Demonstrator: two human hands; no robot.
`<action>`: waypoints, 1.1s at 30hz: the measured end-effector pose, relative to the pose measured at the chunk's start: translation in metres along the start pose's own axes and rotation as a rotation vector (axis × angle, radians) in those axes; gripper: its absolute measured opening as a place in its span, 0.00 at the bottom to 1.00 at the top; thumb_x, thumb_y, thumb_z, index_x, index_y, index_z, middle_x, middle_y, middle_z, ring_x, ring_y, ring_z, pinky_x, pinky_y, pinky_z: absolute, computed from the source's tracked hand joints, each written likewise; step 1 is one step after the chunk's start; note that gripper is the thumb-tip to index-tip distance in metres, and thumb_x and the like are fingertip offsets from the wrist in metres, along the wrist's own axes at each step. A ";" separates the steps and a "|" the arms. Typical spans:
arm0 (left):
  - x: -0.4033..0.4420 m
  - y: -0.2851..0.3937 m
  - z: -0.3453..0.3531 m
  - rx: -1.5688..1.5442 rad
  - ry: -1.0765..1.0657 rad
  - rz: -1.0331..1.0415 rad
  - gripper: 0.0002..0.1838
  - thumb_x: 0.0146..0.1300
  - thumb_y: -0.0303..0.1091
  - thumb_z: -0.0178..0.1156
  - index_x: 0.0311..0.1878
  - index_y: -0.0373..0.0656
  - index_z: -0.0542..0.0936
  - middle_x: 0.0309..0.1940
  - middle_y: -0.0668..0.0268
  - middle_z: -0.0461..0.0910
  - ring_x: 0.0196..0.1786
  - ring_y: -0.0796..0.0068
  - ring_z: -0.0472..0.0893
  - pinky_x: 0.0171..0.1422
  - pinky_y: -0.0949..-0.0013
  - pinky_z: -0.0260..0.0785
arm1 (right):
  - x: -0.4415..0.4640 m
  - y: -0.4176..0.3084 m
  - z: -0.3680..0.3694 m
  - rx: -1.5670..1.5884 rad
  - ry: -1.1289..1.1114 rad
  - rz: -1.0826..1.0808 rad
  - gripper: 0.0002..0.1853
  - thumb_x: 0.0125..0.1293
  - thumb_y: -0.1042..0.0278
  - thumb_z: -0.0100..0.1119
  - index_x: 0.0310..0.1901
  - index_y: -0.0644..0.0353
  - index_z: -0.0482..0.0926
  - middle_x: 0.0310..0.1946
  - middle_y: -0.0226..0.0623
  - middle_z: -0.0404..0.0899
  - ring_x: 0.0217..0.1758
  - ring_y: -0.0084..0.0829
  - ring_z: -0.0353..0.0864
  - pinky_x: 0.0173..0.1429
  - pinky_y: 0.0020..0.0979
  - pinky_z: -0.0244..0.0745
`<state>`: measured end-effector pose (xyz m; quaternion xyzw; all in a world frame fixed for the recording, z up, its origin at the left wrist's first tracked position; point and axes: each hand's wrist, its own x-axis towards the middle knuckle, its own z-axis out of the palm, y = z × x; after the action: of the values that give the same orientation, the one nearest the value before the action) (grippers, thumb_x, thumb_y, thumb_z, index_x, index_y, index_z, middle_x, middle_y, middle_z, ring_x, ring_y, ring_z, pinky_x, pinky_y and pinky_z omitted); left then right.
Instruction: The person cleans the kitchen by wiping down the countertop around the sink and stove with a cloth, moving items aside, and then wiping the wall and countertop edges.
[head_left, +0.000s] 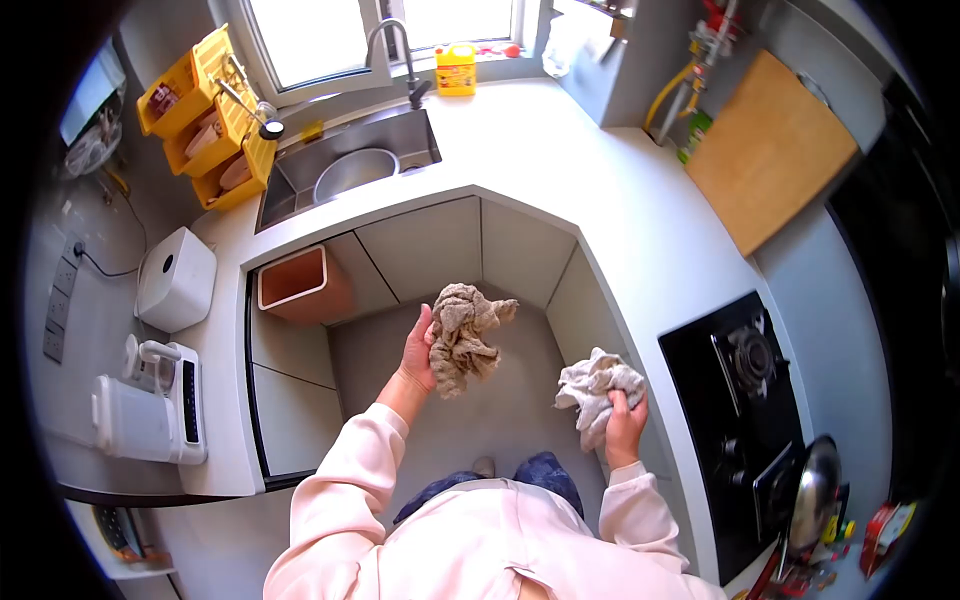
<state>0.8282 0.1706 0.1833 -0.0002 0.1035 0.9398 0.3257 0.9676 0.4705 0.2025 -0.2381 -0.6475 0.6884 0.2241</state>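
A crumpled brown cloth (463,338) hangs from my left hand (418,350), above the grey floor in the middle of the view. To the right, my right hand (625,428) grips a bunched whitish cloth (598,392) near the cabinet fronts below the counter. The two cloths are apart from each other. Parts of the fingers of both hands are hidden by the cloths.
A white counter (545,150) curves around me. It bears a sink (415,140) with a metal basin (355,172), yellow baskets (205,130), a yellow jug (456,72), a wooden board (770,150) and a black stove (715,420). An orange-brown bin (335,285) hangs at the left cabinets.
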 end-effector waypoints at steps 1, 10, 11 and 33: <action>0.003 0.009 0.011 0.058 0.062 0.050 0.24 0.65 0.54 0.55 0.52 0.43 0.76 0.46 0.62 0.80 0.50 0.63 0.79 0.55 0.56 0.75 | 0.021 -0.005 0.018 -0.006 -0.019 -0.003 0.13 0.55 0.77 0.55 0.44 0.62 0.75 0.41 0.32 0.76 0.45 0.27 0.74 0.54 0.28 0.69; 0.132 0.140 -0.005 0.633 0.512 0.173 0.17 0.63 0.41 0.60 0.48 0.38 0.76 0.46 0.58 0.77 0.47 0.67 0.78 0.50 0.61 0.74 | 0.257 -0.002 0.177 -0.131 -0.156 -0.184 0.15 0.56 0.72 0.58 0.46 0.64 0.74 0.42 0.37 0.76 0.46 0.31 0.74 0.55 0.32 0.69; 0.153 0.160 -0.015 1.206 0.615 0.394 0.17 0.64 0.43 0.58 0.45 0.38 0.78 0.46 0.58 0.76 0.49 0.66 0.76 0.53 0.62 0.72 | 0.288 -0.002 0.201 -0.171 -0.173 -0.180 0.18 0.55 0.68 0.61 0.48 0.63 0.74 0.44 0.40 0.75 0.48 0.35 0.74 0.56 0.35 0.69; 0.562 0.511 0.011 0.314 0.220 0.485 0.19 0.72 0.42 0.46 0.58 0.39 0.71 0.51 0.59 0.78 0.53 0.62 0.79 0.60 0.56 0.71 | 0.626 -0.131 0.704 -0.888 -0.372 -0.374 0.23 0.61 0.45 0.51 0.54 0.45 0.76 0.54 0.33 0.74 0.61 0.37 0.70 0.62 0.52 0.56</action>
<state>0.0729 0.1252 0.2557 -0.0268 0.2789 0.9570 0.0750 0.0403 0.3120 0.3438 -0.0639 -0.9377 0.3260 0.1015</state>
